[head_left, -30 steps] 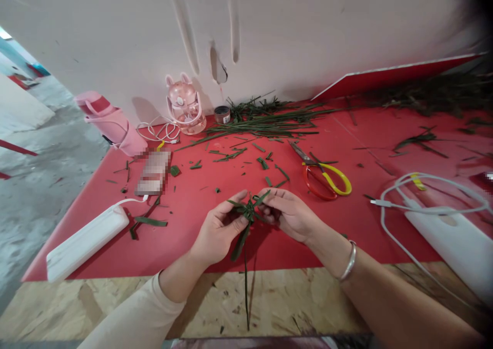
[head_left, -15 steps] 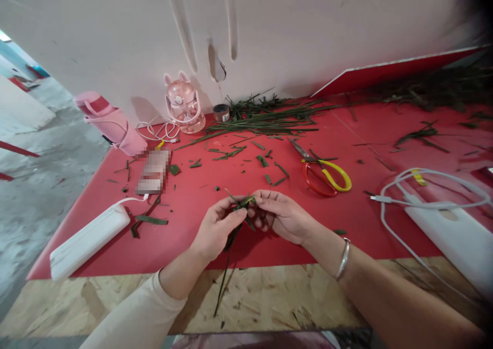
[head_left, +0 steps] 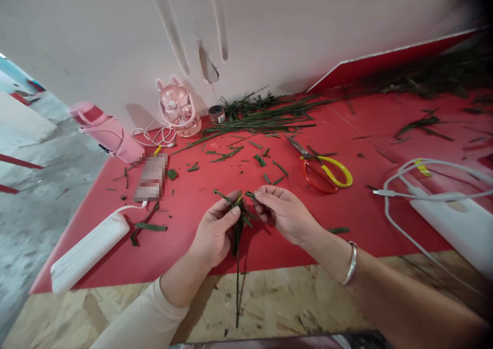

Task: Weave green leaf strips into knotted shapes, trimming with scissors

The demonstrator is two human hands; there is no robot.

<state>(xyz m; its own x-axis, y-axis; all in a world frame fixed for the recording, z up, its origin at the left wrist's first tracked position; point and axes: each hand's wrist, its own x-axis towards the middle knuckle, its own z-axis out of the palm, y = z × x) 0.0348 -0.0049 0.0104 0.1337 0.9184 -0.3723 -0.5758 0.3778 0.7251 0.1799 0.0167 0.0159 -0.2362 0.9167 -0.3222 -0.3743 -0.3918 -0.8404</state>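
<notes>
Both hands meet over the red mat (head_left: 181,251) near the front edge of the worktop, closed around a small woven leaf piece (head_left: 239,216). The left hand (head_left: 215,231) pinches it between thumb and forefinger, the other fingers curled underneath; the right hand (head_left: 283,213) grips a short leaf end at the knot's upper right with its fingertips. Compared with a second ago, the splayed star of leaf tips has drawn in to a tighter bundle, and the long stem (head_left: 237,282), which swung to the left half a second ago, now hangs straight down across the bare board at the front edge. That suggests a strand has been pulled snug and the weave is closing up. Toward the back edge lies a heap of long green leaves (head_left: 265,117), with cut scraps scattered in front of it; red-and-yellow scissors (head_left: 321,166) lie just right of centre, untouched. A white power bank (head_left: 89,251) sits at the left edge, another (head_left: 454,225) with its cable at the right.
</notes>
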